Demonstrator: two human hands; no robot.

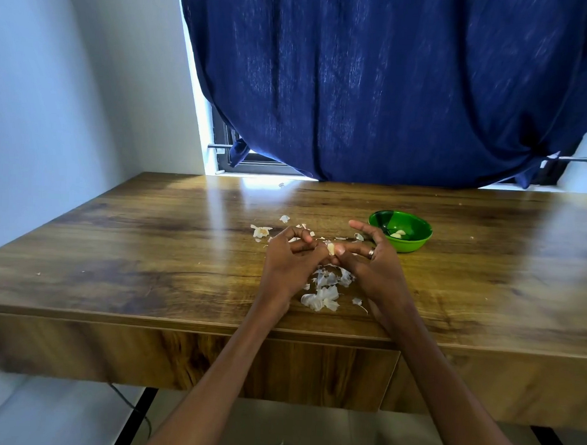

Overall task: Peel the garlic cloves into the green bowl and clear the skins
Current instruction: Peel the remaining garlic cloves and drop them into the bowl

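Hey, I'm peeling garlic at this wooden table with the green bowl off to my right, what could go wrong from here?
1. The garlic clove is pinched between the fingertips of the left hand and right hand, away from the green bowl; if it slips, it likely lands among the skins.
2. The loose skins lie close to the wooden table front edge; a wrist could brush them off.

We cannot count the pale cloves in the green bowl. Both hands hide most of the garlic clove from us, and the table runs off the right edge.
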